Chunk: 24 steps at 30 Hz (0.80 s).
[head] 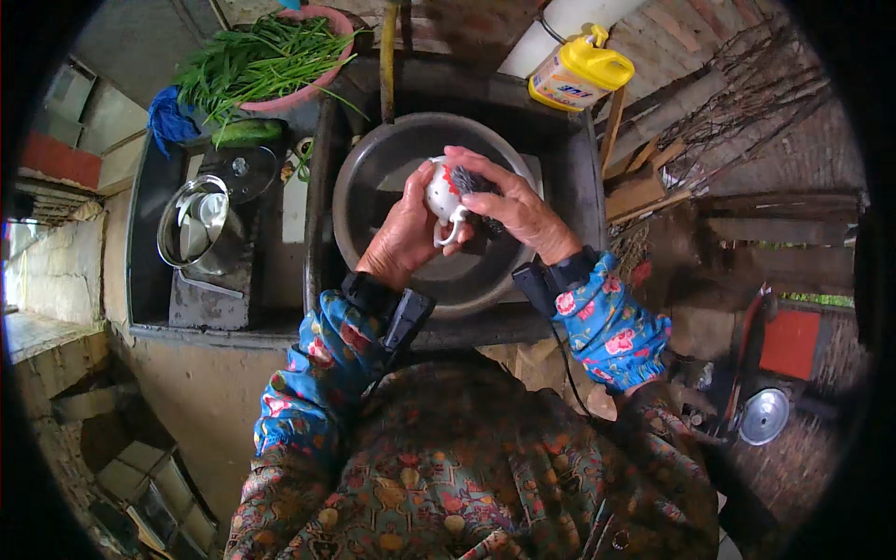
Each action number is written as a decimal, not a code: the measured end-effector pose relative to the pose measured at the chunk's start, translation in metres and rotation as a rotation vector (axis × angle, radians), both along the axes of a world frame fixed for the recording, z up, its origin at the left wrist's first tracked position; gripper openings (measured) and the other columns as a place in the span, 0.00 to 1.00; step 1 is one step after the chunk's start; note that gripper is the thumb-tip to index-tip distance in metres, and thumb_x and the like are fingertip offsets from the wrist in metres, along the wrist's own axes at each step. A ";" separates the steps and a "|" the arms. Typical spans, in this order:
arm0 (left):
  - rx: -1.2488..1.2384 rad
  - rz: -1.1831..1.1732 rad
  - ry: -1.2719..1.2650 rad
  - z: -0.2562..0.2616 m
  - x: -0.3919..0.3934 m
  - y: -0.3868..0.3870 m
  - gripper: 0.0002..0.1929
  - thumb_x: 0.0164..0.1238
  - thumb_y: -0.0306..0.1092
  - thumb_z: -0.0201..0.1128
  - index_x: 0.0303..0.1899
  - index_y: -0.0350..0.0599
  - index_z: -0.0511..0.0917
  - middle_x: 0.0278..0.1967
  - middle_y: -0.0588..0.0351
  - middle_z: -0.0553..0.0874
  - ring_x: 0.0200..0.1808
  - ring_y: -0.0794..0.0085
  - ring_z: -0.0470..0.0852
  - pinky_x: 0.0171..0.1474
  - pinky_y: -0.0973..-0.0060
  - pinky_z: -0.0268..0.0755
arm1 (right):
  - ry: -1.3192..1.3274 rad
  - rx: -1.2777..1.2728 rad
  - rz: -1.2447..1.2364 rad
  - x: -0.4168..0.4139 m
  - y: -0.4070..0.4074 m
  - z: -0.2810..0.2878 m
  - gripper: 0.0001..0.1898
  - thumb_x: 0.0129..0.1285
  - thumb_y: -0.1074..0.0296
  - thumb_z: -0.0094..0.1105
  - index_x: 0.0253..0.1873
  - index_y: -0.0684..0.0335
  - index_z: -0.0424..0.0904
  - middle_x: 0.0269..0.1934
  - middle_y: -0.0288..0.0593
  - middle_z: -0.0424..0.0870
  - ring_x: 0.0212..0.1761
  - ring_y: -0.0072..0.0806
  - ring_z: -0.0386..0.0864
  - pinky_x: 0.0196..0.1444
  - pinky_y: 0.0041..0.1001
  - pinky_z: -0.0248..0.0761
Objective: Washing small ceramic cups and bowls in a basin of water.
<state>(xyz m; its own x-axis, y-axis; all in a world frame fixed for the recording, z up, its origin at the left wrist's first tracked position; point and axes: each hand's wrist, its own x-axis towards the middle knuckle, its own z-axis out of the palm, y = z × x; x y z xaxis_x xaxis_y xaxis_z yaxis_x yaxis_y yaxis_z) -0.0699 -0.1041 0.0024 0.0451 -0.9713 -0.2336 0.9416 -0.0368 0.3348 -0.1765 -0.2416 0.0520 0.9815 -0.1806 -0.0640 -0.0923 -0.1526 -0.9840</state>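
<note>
My left hand (pixel 404 227) grips a white ceramic cup (pixel 442 195) with a handle, dark dots and a red pattern. The cup is tilted, its handle towards me. In my right hand (pixel 521 210) is a dark grey scouring pad (pixel 471 180), pressed against the cup's side. Both hands are above a large round metal basin (pixel 355 157) standing in a dark sink (pixel 585 210). Parts of the cup and the pad are hidden by my fingers.
Left of the basin, a metal pot (pixel 162 238) holds white pieces, beside a clear lid (pixel 262 175). Behind are a cucumber (pixel 248 132), a blue cloth (pixel 170 119) and a pink basin (pixel 336 31) of greens. A yellow detergent jug (pixel 577 73) stands at the back right.
</note>
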 end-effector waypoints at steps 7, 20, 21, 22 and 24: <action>0.168 0.210 -0.282 0.000 -0.030 -0.013 0.23 0.73 0.58 0.41 0.46 0.48 0.74 0.27 0.59 0.80 0.23 0.70 0.80 0.26 0.77 0.71 | 0.060 -0.132 -0.253 0.017 -0.003 -0.027 0.18 0.66 0.64 0.53 0.56 0.67 0.75 0.52 0.52 0.79 0.49 0.39 0.80 0.51 0.30 0.72; 0.021 -0.065 0.047 -0.026 -0.003 0.009 0.33 0.71 0.67 0.34 0.37 0.44 0.75 0.21 0.53 0.79 0.15 0.68 0.74 0.14 0.77 0.62 | 0.201 0.120 -0.165 0.021 0.018 -0.023 0.24 0.59 0.62 0.59 0.58 0.68 0.75 0.44 0.39 0.82 0.45 0.20 0.76 0.49 0.22 0.70; 0.034 -0.072 0.022 -0.029 0.000 0.009 0.33 0.71 0.66 0.34 0.37 0.44 0.75 0.21 0.53 0.78 0.15 0.69 0.74 0.14 0.77 0.61 | 0.228 0.155 -0.256 0.024 0.024 -0.026 0.23 0.59 0.62 0.59 0.57 0.68 0.76 0.44 0.39 0.82 0.44 0.19 0.76 0.48 0.22 0.70; 0.046 -0.078 -0.004 -0.032 0.003 0.012 0.32 0.71 0.66 0.34 0.38 0.44 0.74 0.21 0.54 0.78 0.15 0.69 0.73 0.14 0.77 0.61 | 0.254 0.190 -0.345 0.027 0.029 -0.028 0.23 0.59 0.62 0.60 0.57 0.67 0.77 0.43 0.39 0.82 0.42 0.19 0.76 0.46 0.21 0.70; 0.049 -0.023 0.075 -0.027 -0.005 0.010 0.32 0.72 0.65 0.35 0.42 0.43 0.74 0.24 0.55 0.79 0.18 0.69 0.76 0.17 0.78 0.64 | 0.251 0.203 -0.406 0.028 0.025 -0.037 0.20 0.59 0.62 0.60 0.54 0.67 0.79 0.41 0.38 0.83 0.41 0.19 0.77 0.46 0.21 0.70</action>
